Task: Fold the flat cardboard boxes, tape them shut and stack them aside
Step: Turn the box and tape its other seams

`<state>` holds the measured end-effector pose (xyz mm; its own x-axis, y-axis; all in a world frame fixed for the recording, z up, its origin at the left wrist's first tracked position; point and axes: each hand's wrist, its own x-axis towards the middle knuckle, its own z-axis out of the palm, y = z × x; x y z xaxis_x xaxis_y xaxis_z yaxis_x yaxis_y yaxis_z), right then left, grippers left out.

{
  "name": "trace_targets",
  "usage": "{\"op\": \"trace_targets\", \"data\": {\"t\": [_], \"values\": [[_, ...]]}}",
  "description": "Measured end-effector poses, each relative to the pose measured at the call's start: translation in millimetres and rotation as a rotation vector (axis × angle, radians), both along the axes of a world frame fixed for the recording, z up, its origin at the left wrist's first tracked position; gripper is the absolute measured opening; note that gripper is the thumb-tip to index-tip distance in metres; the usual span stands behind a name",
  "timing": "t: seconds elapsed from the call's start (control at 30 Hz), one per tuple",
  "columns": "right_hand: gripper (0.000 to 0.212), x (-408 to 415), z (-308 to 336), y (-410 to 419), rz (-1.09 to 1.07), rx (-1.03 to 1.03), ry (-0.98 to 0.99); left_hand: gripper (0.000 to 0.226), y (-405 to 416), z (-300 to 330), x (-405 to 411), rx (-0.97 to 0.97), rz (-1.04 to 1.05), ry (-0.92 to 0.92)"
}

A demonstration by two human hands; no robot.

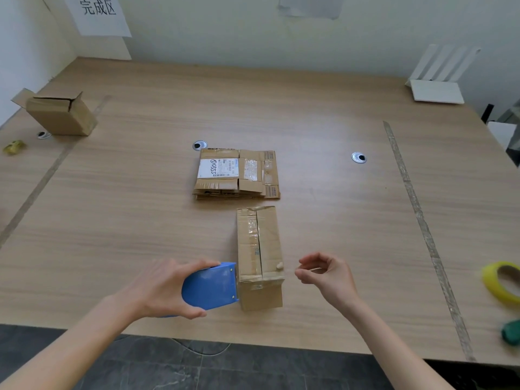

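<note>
A folded brown cardboard box [260, 249] lies near the table's front edge, its top flaps closed along a centre seam. My left hand [160, 288] grips a blue tape dispenser [209, 285] pressed against the box's left near corner. A strip of clear tape runs across the near end of the box to my right hand [326, 274], whose fingers pinch the tape's end just right of the box. Behind the box lies a stack of flat cardboard boxes [236, 173]; the top one bears a white label.
A folded box [62, 114] with open top flaps stands at the far left, under a paper sign [98, 15]. A yellow tape roll [503, 280] and a green object [512, 332] lie at the right edge. A white router [436, 80] stands far right. Tape lines [422, 220] mark the wooden table [140, 192].
</note>
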<state>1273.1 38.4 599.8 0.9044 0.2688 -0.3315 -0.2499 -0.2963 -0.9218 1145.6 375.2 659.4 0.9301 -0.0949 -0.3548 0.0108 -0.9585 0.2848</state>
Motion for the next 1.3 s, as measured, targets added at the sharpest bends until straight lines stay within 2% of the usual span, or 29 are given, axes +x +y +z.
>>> {"op": "trace_targets", "data": {"t": [0.47,0.87,1.1,1.3], "values": [[0.021,1.4,-19.4,2.9,-0.021,-0.024,-0.008,0.088,6.5,-16.4,5.2,-0.057,0.013,-0.013],[0.026,-7.4,-50.3,19.3,-0.092,-0.039,0.093,0.089,2.4,-36.8,13.1,-0.082,0.032,-0.005],[0.034,-13.6,-59.3,28.7,-0.153,0.017,0.132,0.088,1.4,-44.7,16.0,-0.121,0.037,-0.001],[0.049,-13.6,-55.7,32.6,-0.133,-0.079,0.094,0.087,5.8,-46.9,13.7,-0.163,0.056,0.0]]}}
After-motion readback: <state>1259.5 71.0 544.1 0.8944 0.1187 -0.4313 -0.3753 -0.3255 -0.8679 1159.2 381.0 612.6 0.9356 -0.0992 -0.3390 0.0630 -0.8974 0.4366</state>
